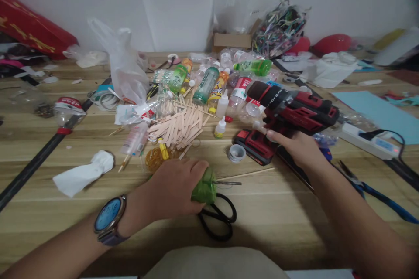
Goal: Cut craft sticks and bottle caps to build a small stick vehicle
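A wide wooden table (294, 222) is being crowded with craft clutter, its near edge alone left mostly bare. At the far side a heap of plastic bottles (225, 74) is lying, with a clear plastic bag (126, 65) slumped to its left and a tangle of coloured strips (279, 30) piled against the wall. A red-and-black cordless drill (294, 111) is lying right of centre — its chuck pointed toward the far left — and it is being touched at the handle by the right hand (296, 146), whose fingers are being laid over the grip without yet being closed round it. Left of the drill, a loose pile of wooden craft sticks (181, 124) is spread out, a crumpled white tissue (81, 174) lying further left.

Nearer, the left hand (172, 189) (a blue-faced watch (109, 220) on its wrist) is being clamped firmly round a green bottle piece (205, 187), which is being pressed on its side onto the table at centre. A thin metal pin (229, 182) is sticking out of its right end, and black-handled scissors (218, 218) are lying just beneath it.

For the work to be done well, the green piece should be kept pinned flat so it cannot roll, the fingers should be kept behind its end and clear of the pin, and the drill should be gripped fully before being lifted — the scissors would be better pushed aside.
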Demonstrator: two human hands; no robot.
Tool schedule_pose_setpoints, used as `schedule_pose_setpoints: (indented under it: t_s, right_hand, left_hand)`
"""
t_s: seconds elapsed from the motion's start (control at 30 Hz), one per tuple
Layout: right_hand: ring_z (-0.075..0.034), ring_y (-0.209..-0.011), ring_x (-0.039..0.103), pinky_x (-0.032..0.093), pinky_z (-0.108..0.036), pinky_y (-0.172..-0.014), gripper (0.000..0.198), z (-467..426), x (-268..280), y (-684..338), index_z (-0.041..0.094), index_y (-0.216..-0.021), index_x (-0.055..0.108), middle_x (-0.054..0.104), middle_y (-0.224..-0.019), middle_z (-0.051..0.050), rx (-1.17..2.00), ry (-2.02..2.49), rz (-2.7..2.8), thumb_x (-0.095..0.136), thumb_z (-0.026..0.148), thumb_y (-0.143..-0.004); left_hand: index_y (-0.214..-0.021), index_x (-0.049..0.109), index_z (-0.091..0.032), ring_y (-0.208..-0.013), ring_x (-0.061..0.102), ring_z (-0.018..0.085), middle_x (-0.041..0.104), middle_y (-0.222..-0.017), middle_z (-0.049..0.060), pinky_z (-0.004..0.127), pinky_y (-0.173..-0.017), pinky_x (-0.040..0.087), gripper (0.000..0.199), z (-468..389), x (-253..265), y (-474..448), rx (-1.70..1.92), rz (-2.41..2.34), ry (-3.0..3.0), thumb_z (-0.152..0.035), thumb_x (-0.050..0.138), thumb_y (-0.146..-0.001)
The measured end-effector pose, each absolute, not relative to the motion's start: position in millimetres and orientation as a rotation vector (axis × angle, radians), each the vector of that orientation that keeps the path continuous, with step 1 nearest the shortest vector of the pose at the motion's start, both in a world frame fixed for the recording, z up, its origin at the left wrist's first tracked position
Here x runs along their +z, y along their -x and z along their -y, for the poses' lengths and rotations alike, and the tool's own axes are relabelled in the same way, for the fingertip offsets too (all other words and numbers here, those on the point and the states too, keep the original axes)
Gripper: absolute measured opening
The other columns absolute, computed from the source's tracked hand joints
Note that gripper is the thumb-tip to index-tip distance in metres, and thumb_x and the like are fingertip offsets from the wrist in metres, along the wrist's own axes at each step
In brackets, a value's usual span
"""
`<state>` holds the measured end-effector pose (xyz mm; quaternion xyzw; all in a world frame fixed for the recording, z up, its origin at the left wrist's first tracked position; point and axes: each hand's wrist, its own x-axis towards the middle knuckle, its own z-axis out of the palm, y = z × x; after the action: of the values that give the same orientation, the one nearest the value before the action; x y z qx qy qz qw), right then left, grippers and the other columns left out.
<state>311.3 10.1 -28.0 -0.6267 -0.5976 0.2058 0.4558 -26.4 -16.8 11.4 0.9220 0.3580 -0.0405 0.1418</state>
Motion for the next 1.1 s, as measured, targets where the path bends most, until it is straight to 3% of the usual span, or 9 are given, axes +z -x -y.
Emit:
schedule_pose_setpoints:
  t_s: [0.07,0.13,0.2,0.33,0.5,0.67,0.87,0.93,1.1]
  right_hand:
    - [-0.029,-0.076,0.064,0.051,-0.042,-0.068,0.022,18,-28,-308,0.024,-0.077,0.067,0.069,-0.079,-0.008,0.324,1.621,1.507,0.069,0.045,-0.084]
    - [-0.033,-0.093,0.062,0.047,-0.049,-0.083,0.017,52,-27,-292,0.022,-0.096,0.068,0.068,-0.098,-0.014,0.067,1.641,1.507,0.059,0.037,-0.093]
    - [-0.030,-0.096,0.061,0.046,-0.046,-0.087,0.013,83,-26,-265,0.023,-0.099,0.067,0.067,-0.097,-0.010,-0.022,1.561,1.654,0.058,0.032,-0.094]
    - [-0.021,-0.081,0.064,0.049,-0.031,-0.070,0.021,108,-29,-206,0.014,-0.110,0.060,0.068,-0.092,-0.009,-0.002,1.183,2.319,0.039,0.016,-0.104]
    - [-0.018,-0.051,0.048,0.027,-0.032,-0.047,0.032,101,-34,-186,0.021,-0.077,0.051,0.056,-0.063,-0.002,0.037,1.113,2.469,0.031,0.001,-0.093]
    - [-0.013,-0.041,0.043,0.023,-0.030,-0.042,0.023,106,-15,-193,0.022,-0.076,0.044,0.053,-0.056,0.003,0.308,1.044,2.613,0.034,0.002,-0.082]
    - [-0.009,-0.052,0.055,0.038,-0.019,-0.047,0.019,120,12,-190,0.022,-0.089,0.053,0.064,-0.069,0.004,1.242,1.169,2.321,0.038,0.017,-0.100]
    - [-0.010,-0.051,0.055,0.037,-0.021,-0.045,0.022,120,16,-187,0.021,-0.087,0.054,0.064,-0.069,0.003,1.109,1.096,2.428,0.037,0.014,-0.100]
    - [-0.017,-0.044,0.053,0.037,-0.033,-0.042,0.035,109,21,-210,0.015,-0.091,0.059,0.060,-0.061,-0.001,0.024,0.674,2.859,0.027,0.001,-0.095]
  left_hand:
    - [-0.122,0.053,-0.016,-0.106,0.066,0.036,0.067,-0.121,0.016,0.048,-0.089,0.053,0.058,19,12,27,-0.149,-1.057,-2.663,-0.037,0.076,-0.073]
    - [-0.119,0.055,-0.015,-0.106,0.065,0.036,0.067,-0.120,0.016,0.050,-0.089,0.053,0.055,22,11,25,-0.171,-1.065,-2.678,-0.036,0.077,-0.073]
    - [-0.117,0.055,-0.015,-0.106,0.065,0.036,0.066,-0.119,0.016,0.050,-0.089,0.052,0.051,25,9,22,-0.164,-1.028,-2.720,-0.035,0.075,-0.074]
    - [-0.111,0.057,-0.016,-0.095,0.066,0.032,0.068,-0.107,0.011,0.045,-0.080,0.053,0.038,34,9,11,-0.060,-0.902,-2.795,-0.034,0.067,-0.080]
    - [-0.103,0.059,-0.017,-0.092,0.065,0.028,0.068,-0.106,0.008,0.039,-0.075,0.051,0.029,47,18,12,-0.114,-0.836,-2.755,-0.034,0.067,-0.081]
    - [-0.123,0.055,-0.013,-0.089,0.065,0.028,0.069,-0.107,0.012,0.038,-0.070,0.050,0.044,66,20,25,-0.175,-0.766,-2.918,-0.032,0.066,-0.085]
    - [-0.123,0.056,-0.008,-0.077,0.067,0.026,0.072,-0.093,0.012,0.037,-0.064,0.049,0.036,89,27,27,0.038,-0.724,-3.091,-0.010,0.049,-0.088]
    - [-0.116,0.060,-0.012,-0.077,0.067,0.027,0.072,-0.094,0.011,0.036,-0.064,0.049,0.031,88,33,25,0.023,-0.738,-2.978,-0.014,0.054,-0.085]
    - [-0.083,0.063,-0.025,-0.053,0.061,0.018,0.068,-0.067,-0.004,0.026,-0.043,0.035,0.022,60,45,52,-0.245,-0.867,-2.233,-0.034,0.074,-0.067]
